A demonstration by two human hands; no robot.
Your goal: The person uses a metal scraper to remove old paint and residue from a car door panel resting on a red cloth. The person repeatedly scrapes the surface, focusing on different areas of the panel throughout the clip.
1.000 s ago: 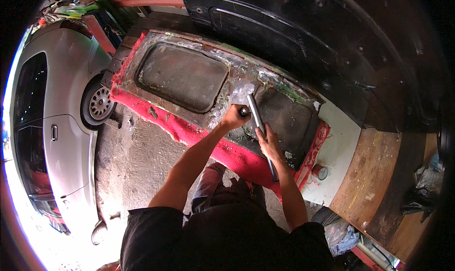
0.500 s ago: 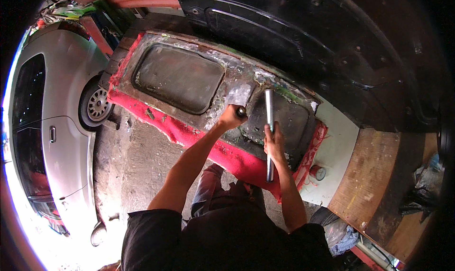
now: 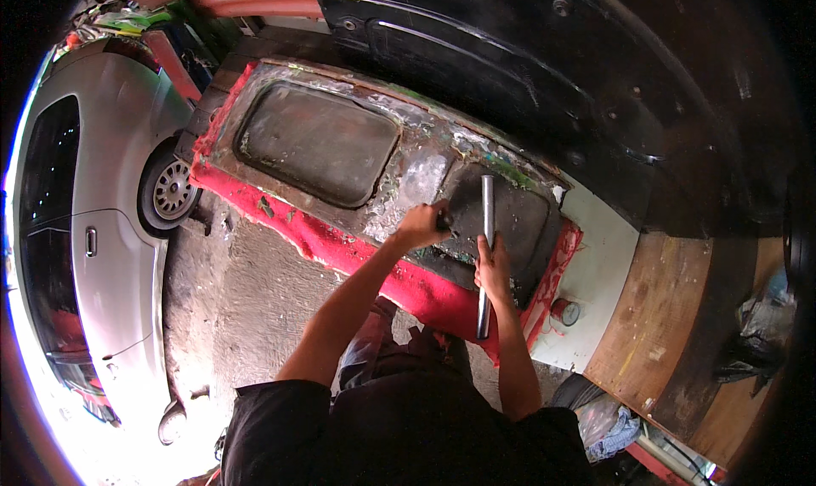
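Note:
A worn metal vehicle panel [image 3: 425, 176] with two recessed areas and patchy, flaking paint lies across the padded bench in front of me. My left hand [image 3: 421, 226] is closed around a short dark handle [image 3: 443, 221] over the panel's middle; the tool's working end is hidden. Over the right recess [image 3: 514, 210], my right hand [image 3: 494, 269] grips a silver metal pipe [image 3: 488, 210] near its middle. The pipe points away from me, its near end hanging over the red cloth [image 3: 425, 291]. Loose flakes and scraps lie around the left hand.
A silver car [image 3: 119, 205] stands on the left above the rough concrete floor [image 3: 255, 290]. A large black vehicle body panel [image 3: 544, 78] rises behind the bench. To the right are a small can [image 3: 565, 312] on a white surface and a wooden board [image 3: 654, 307].
My left hand has come slightly nearer to me and turned, so the handle's round end no longer faces up. My right hand has shifted the pipe a little toward me.

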